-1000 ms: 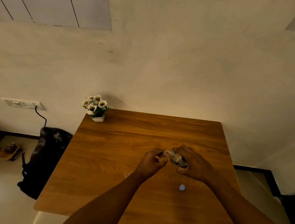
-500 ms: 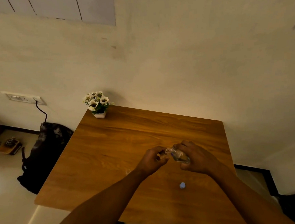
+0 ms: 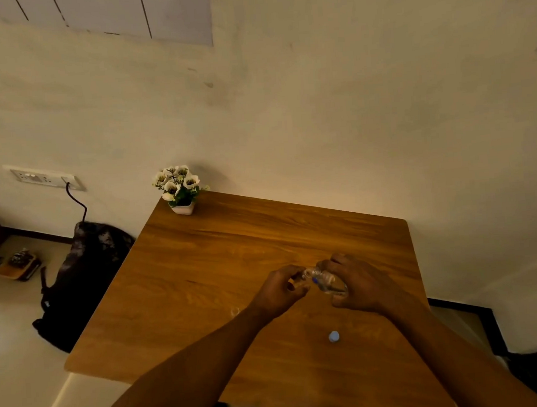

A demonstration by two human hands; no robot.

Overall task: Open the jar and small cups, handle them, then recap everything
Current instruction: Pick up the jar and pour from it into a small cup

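Over a wooden table (image 3: 202, 272), both hands close together, forearms reaching in from the near edge. Far behind the grip, at the table's back left corner, a small potted plant (image 3: 180, 188) with white flowers. Off the table's left side, on the floor, a dark backpack (image 3: 80, 276) under a wall socket (image 3: 45, 178) with a black cable (image 3: 77, 202) hanging from it. Further left on the floor, something flat and dark, too dim to name. On the tabletop, nearer the body than the grip and below the right wrist, a small white-blue cap (image 3: 334, 336), lying alone, well apart from either hand. Just left of the left wrist, a tiny clear ring-shaped thing (image 3: 235, 311), maybe a small cup or lid; too small and faint to tell.

Clenched round a small clear jar (image 3: 326, 284): right hand (image 3: 360, 287), fingers curled over the top, thumb underneath. Jar tilted, its mouth end toward the left hand, most of its body hidden by the right fingers. Left hand (image 3: 280, 294) curled too, fingertips pinching something small at the jar's mouth; cannot make out what it is. Between the two hands, only a short stretch of clear plastic with a blue fleck showing. Jar off the tabletop, held above it.
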